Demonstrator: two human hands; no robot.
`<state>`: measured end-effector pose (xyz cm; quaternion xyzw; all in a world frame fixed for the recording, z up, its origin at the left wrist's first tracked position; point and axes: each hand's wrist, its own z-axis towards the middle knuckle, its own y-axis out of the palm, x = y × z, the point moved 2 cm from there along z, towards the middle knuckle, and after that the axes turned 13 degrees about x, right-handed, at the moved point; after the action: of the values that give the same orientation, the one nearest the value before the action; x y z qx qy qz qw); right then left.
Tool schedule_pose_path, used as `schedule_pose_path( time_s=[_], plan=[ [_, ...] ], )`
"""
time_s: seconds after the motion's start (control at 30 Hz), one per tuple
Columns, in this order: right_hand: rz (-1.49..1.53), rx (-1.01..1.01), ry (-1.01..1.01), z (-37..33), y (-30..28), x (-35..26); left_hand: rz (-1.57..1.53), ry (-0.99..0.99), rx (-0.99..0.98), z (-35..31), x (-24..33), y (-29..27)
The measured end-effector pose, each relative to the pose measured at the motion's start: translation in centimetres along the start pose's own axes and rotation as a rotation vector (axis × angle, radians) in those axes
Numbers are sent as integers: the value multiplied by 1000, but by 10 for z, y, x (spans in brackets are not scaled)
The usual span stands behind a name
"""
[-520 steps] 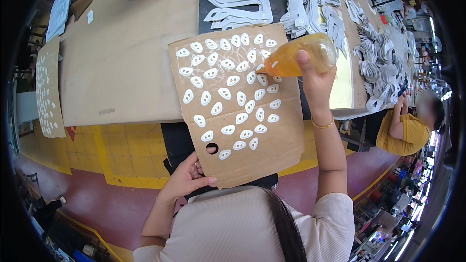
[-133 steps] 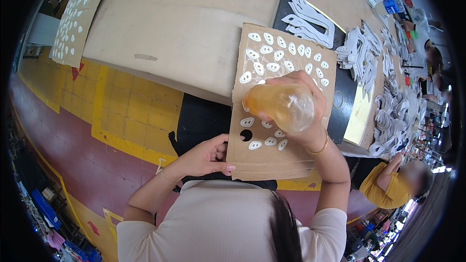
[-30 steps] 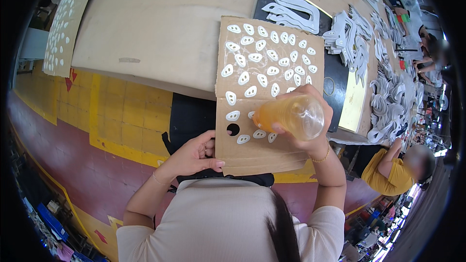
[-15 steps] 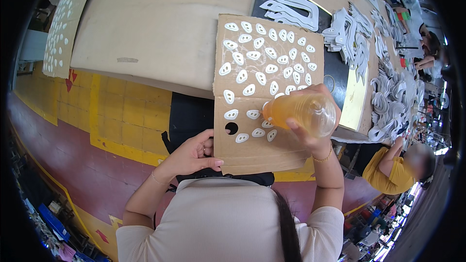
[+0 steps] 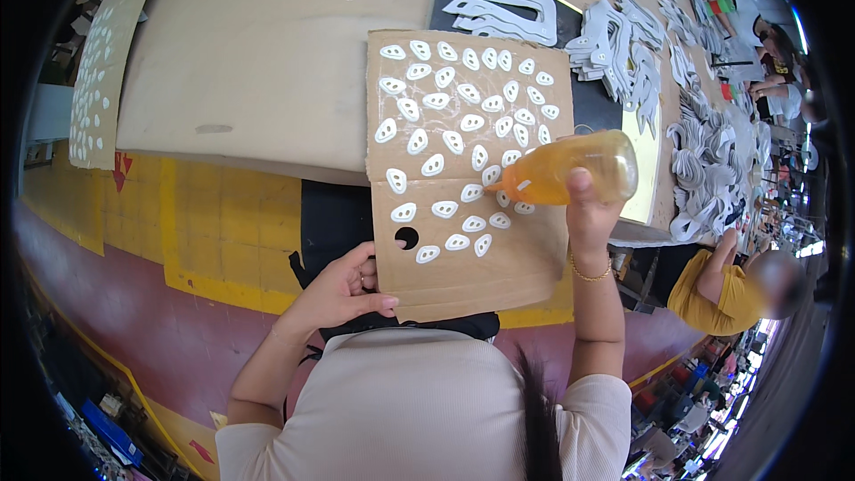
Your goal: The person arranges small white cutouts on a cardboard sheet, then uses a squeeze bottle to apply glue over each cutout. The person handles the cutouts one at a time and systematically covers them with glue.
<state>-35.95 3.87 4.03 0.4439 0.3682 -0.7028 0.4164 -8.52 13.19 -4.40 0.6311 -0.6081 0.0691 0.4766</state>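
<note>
A sheet of brown cardboard (image 5: 463, 281) lies before me, its far part at the table and its near edge by my body. Many small white oval pieces with holes (image 5: 444, 209) are spread over it. My left hand (image 5: 349, 287) grips the cardboard's lower left edge, thumb on top, below a round hole (image 5: 406, 239). My right hand (image 5: 592, 214) is wrapped round a clear squeeze bottle (image 5: 583, 169) of amber liquid, tilted almost level. Its orange nozzle points left, at or just above the white pieces in the middle of the sheet; whether it touches cannot be told.
Stacks of grey curved cut parts (image 5: 512, 9) lie on a dark board beyond the cardboard, with more piles (image 5: 699, 169) along the right. Another cardboard sheet of white pieces (image 5: 105, 71) sits at the table's far left. A person in a yellow top (image 5: 708, 289) is at the right.
The bottle's nozzle has gone slightly up the sheet, and the bottle lies more level, its base swung up and right. My left hand keeps its hold on the cardboard. The whole view has shifted a little.
</note>
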Motion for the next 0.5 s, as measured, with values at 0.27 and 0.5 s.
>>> schedule_pose_path(
  time_s=[0.27,0.5],
  plan=[
    [8,-24,-3,2,10,-5,-45,-15,42,2,-2,-1],
    [-28,-114,-61,3,27,-13,-55,-16,41,1,1,1]
  ],
)
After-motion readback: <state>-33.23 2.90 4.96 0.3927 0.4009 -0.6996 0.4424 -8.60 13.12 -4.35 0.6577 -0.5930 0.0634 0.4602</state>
